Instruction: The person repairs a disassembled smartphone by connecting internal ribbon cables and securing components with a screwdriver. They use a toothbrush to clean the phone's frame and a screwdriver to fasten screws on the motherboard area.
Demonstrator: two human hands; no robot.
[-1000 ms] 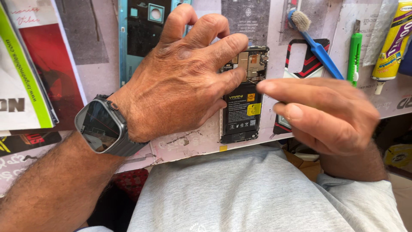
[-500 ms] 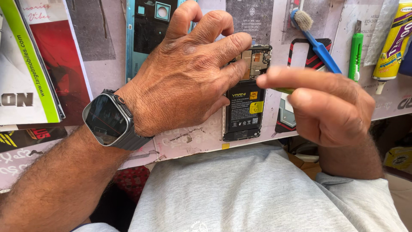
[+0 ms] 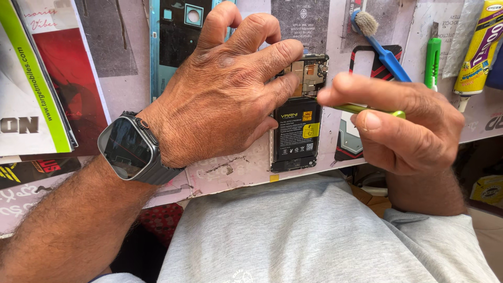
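Two bare hands at work in the head view, over an opened black slab-shaped phone (image 3: 296, 133) with its back cover off, lying flat near the front edge of a paper-covered desk (image 3: 230, 170). Left hand (image 3: 225, 99), with a dark square smartwatch (image 3: 128, 149) on the wrist, spread over the phone's left side, fingertips pressed on its upper edge and rim, pinning it down rather than lifting it. Right hand (image 3: 406, 131) closed in a pinch on a slim lime-green plastic pry tool (image 3: 367, 110), tip set at the junction of the exposed circuit board and the black battery.

Probably light and stiff as a whole, but fragile where open: bare board, thin connectors, soft battery cell easily punctured. Best held by the outer frame and long edges, never by the board; smooth casing likely to slide on the paper unless pressed flat.

Around it: a teal phone back cover (image 3: 175, 31) behind the left hand, a blue-handled brush (image 3: 385, 50), a green utility knife (image 3: 432, 60), a yellow glue tube (image 3: 479, 50), and red-and-green printed booklets (image 3: 36, 89) at far left. Grey shirt below the desk edge.
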